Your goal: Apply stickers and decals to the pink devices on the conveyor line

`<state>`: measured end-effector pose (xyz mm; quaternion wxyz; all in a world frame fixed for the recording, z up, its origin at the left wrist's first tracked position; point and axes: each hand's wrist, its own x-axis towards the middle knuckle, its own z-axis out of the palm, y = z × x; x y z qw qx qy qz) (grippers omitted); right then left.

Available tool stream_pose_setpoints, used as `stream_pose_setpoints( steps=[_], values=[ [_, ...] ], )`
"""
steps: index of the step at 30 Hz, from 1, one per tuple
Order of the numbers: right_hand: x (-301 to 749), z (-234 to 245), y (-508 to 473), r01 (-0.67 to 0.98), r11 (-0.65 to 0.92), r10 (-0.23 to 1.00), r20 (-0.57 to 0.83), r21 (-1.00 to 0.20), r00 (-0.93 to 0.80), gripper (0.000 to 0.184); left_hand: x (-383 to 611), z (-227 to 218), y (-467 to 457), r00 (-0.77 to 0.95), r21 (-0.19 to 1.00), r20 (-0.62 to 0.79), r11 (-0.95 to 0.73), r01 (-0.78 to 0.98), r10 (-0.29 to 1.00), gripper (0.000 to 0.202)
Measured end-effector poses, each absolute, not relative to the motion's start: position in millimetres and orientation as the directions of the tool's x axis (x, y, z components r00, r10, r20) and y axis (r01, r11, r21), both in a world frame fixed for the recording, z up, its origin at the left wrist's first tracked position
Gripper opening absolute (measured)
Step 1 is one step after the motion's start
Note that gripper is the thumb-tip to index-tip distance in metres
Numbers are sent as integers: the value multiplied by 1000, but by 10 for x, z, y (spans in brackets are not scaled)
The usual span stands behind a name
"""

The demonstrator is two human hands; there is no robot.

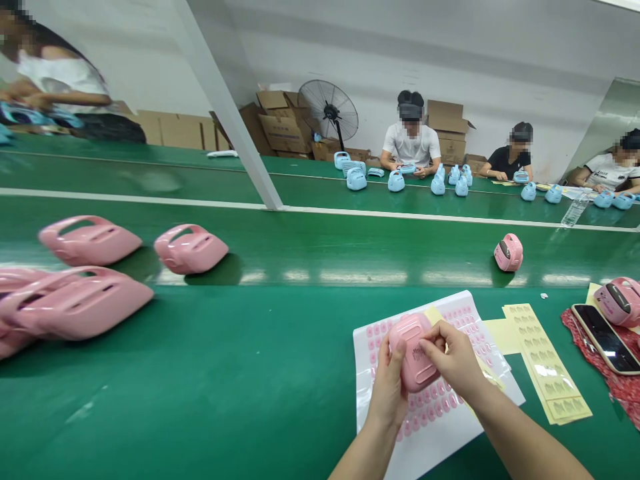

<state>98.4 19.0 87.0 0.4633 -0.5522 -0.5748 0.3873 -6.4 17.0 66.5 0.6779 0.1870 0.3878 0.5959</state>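
A small pink plastic device [414, 352] is held upright over a white sheet of pink stickers [430, 413]. My left hand [389, 383] grips its left side from below. My right hand [453, 360] is closed against its right face, fingertips pinched on the surface; whether a sticker lies under them is hidden. The sticker sheet lies on the green bench [240, 400] under both hands.
Several pink shells [189, 249] lie at the left. Another pink device [509, 253] stands on the belt, one more [620, 301] by a phone [605, 337] on red cloth. Yellow backing sheets [547, 363] lie right. Across the bench, people handle blue devices [395, 180]; a fan [329, 111] and cartons behind.
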Motion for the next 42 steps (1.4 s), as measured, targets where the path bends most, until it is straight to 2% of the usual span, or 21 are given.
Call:
stream_pose_setpoints(
  steps=[4, 6, 9, 11, 13, 16, 19, 22, 26, 28, 30, 33, 35, 38, 42],
  values=[
    [970, 834, 198, 298, 149, 984, 171, -943, 48, 8, -55, 657, 153, 14, 750, -274, 223, -623, 961, 73],
    [983, 833, 228, 201, 120, 991, 129, -972, 30, 9, -46, 646, 150, 2, 791, -259, 213, -574, 966, 79],
    [1097, 877, 290, -47, 58, 997, 56, -997, 54, 16, -60, 645, 165, -44, 819, -262, 197, -539, 964, 80],
    [1256, 911, 315, -85, 61, 991, 51, -995, 123, 19, -95, 658, 195, -42, 801, -278, 208, -561, 960, 77],
    [1458, 904, 305, 41, 26, 988, 32, -999, 151, 19, -141, 678, 243, -25, 744, -341, 254, -618, 940, 68],
    [1734, 753, 225, 362, -45, 990, 5, -931, 138, 12, -209, 702, 324, -55, 629, -438, 262, -732, 897, 44],
    [1861, 485, 111, 568, -70, 988, 21, -820, 152, 11, -271, 699, 380, -65, 530, -420, 186, -827, 905, 31],
    [1843, 255, 4, 704, -81, 986, 45, -705, 159, 13, -347, 649, 413, -18, 423, -367, 149, -894, 930, 34],
    [1777, 183, -71, 915, 15, 979, 192, -404, 68, 16, -481, 558, 476, -37, 319, -208, 32, -947, 977, 49],
    [1736, 238, -29, 952, 39, 970, 242, -302, 37, 29, -550, 535, 515, -90, 297, -145, -43, -954, 985, 52],
    [1640, 322, 95, 955, 98, 958, 287, -281, -14, 33, -609, 530, 550, -142, 291, -115, -104, -951, 983, 56],
    [1338, 422, 404, 903, 288, 926, 333, -320, -177, 25, -669, 534, 585, -198, 308, -98, -159, -938, 975, 63],
    [1071, 441, 636, 867, 373, 904, 338, -331, -260, 28, -692, 531, 598, -217, 327, -89, -177, -928, 972, 62],
    [725, 404, 913, 836, 411, 904, 285, -363, -320, 34, -708, 504, 613, -229, 351, -99, -181, -919, 968, 57],
    [559, 311, 1060, 798, 388, 921, 202, -460, -332, 15, -701, 443, 629, -229, 350, -139, -169, -921, 963, 55]
  ],
)
